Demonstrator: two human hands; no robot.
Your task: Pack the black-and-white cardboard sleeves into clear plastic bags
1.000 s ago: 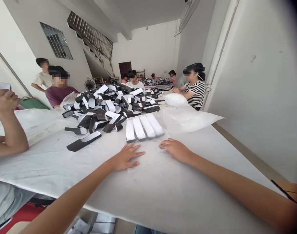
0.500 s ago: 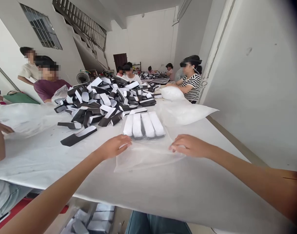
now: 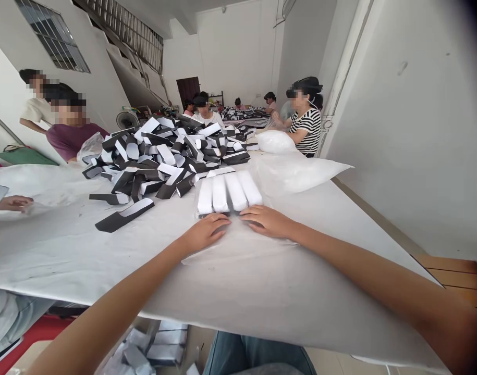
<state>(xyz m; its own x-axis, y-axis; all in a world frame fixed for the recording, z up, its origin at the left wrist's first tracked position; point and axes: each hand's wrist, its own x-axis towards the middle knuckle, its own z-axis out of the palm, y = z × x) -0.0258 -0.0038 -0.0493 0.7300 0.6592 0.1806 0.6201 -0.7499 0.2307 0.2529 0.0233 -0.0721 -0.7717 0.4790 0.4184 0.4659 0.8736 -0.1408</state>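
Several white, box-like pieces (image 3: 226, 192) lie side by side in a clear plastic bag (image 3: 238, 245) on the white-covered table. Dark undersides show along their near ends. My left hand (image 3: 207, 230) rests palm down at the near end of the left pieces, fingers stretched forward. At the near end of the right pieces is my right hand (image 3: 267, 221), its fingers also extended and flat. Both hands lie over the bag's loose near part, and only a narrow gap separates their fingertips. Neither hand is closed around anything.
A large heap of black-and-white folded card pieces (image 3: 163, 156) stands beyond, on the left. One loose piece (image 3: 124, 215) lies nearer. More clear plastic (image 3: 301, 172) spreads behind right. A co-worker's hand (image 3: 15, 203) is at the left edge. Wrapped bundles (image 3: 168, 338) sit under the table.
Both my hands have moved inward and forward, from the bag's sides up to the near ends of the white pieces. At the left edge, a co-worker's hands have shifted and a pale flat piece appears.
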